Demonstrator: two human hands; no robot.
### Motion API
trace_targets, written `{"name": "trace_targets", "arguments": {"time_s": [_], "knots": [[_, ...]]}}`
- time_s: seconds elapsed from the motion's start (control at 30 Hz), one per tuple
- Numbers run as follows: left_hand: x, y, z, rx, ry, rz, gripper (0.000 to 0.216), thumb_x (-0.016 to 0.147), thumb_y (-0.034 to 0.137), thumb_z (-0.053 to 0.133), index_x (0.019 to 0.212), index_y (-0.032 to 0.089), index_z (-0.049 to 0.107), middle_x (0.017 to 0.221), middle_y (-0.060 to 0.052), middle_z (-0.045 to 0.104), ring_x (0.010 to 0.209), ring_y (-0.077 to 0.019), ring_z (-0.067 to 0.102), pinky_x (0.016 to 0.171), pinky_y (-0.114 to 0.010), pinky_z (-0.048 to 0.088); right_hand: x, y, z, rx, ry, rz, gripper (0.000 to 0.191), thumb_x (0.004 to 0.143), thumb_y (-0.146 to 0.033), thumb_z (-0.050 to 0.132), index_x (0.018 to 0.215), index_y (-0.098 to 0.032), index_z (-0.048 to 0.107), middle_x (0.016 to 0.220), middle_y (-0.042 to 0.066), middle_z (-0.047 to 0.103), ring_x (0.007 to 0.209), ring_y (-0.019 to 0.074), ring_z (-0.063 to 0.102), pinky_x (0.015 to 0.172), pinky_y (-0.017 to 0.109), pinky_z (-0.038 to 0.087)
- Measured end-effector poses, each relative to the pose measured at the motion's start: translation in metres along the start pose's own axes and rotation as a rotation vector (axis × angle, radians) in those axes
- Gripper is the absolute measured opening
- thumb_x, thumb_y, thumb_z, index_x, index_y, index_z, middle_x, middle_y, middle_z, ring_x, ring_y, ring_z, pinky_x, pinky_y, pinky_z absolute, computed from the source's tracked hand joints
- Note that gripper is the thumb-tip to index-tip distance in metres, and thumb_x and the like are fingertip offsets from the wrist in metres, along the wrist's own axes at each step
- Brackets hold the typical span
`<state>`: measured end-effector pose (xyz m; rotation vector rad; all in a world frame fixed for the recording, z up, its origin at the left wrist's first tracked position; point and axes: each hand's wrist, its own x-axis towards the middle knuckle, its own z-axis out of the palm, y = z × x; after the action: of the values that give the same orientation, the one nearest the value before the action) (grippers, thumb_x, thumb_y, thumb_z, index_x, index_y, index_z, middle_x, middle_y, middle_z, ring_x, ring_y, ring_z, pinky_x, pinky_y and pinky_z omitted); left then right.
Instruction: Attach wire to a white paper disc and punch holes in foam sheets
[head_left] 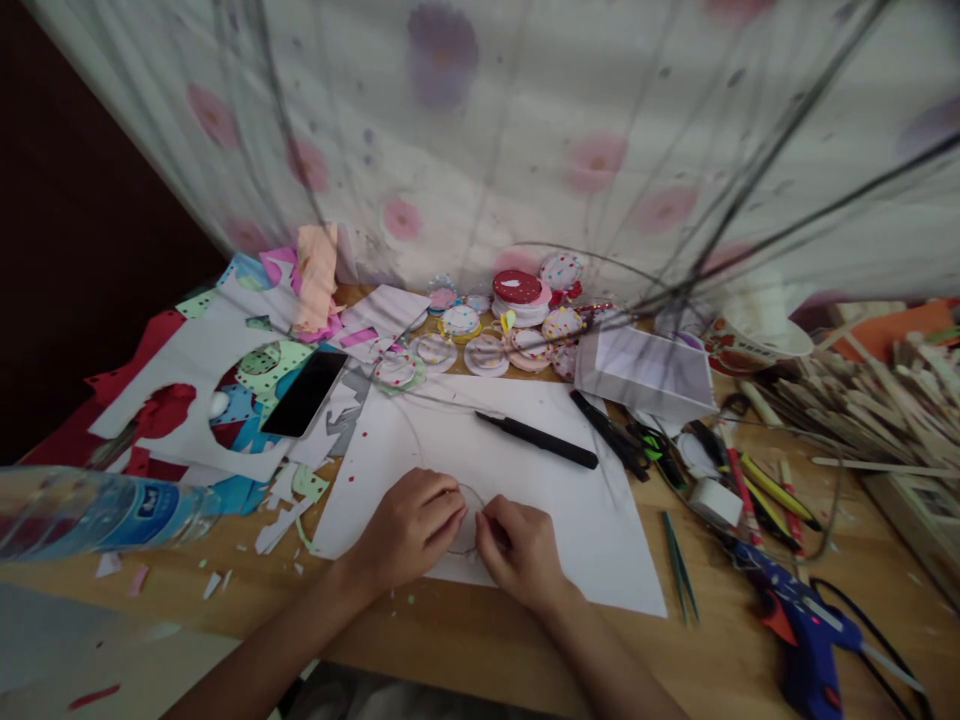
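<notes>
Both hands meet over a large white sheet of paper [600,530]. Between them is a thin, round, ring-like outline [469,488], perhaps wire or the rim of a clear disc; its material I cannot make out. My left hand [411,522] is closed in a pinch at the ring's left side. On the opposite side, the curled fingers of my right hand [520,548] pinch its edge. The fingers partly cover the ring. A black pen-shaped craft knife [538,438] lies on the paper beyond my right hand.
Paper scraps [169,400], a phone [305,393] and a water bottle [105,510] lie left. Small decorated discs [486,352] and a white box [651,372] line the back. Tweezers [680,568], a blue glue gun [806,620] and wooden sticks [877,400] are right. Dark blurred strands cross the view.
</notes>
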<state>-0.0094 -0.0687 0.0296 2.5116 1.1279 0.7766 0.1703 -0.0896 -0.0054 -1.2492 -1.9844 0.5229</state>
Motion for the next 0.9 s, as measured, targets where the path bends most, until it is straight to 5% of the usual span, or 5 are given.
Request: {"name": "trace_targets", "arguments": {"time_s": [0.67,0.8,0.9], "knots": [[0.001,0.007,0.010,0.032,0.111,-0.093,0.015,0.084,0.011,0.048,0.079,0.019,0.059,0.079,-0.003,0.063,0.075,-0.0178,0.055,0.071,-0.034,0.043,-0.001,0.003,0.008,-0.010,0.051,0.033,0.018,0.084,-0.019,0.046,0.066,-0.019,0.050,0.048,-0.004,0.049,0.041,0.0085,0.043,0.045,0.020,0.029],[-0.004,0.007,0.008,-0.024,0.093,-0.168,0.018,0.085,0.017,0.051,0.102,0.018,0.058,0.107,-0.010,0.059,0.099,-0.0216,0.054,0.086,-0.037,0.045,-0.002,0.003,0.004,0.044,0.018,0.082,0.019,0.087,-0.022,0.044,0.069,-0.020,0.047,0.050,-0.005,0.046,0.043,0.0083,0.042,0.046,0.019,0.031],[-0.010,0.008,0.004,0.009,0.071,-0.221,0.048,0.079,0.033,0.062,0.121,0.016,0.048,0.123,-0.015,0.051,0.115,-0.0282,0.046,0.096,-0.044,0.039,-0.002,0.004,0.002,0.080,0.010,0.112,0.020,0.089,-0.024,0.042,0.069,-0.020,0.046,0.051,-0.006,0.045,0.044,0.0083,0.041,0.046,0.019,0.031]]}}
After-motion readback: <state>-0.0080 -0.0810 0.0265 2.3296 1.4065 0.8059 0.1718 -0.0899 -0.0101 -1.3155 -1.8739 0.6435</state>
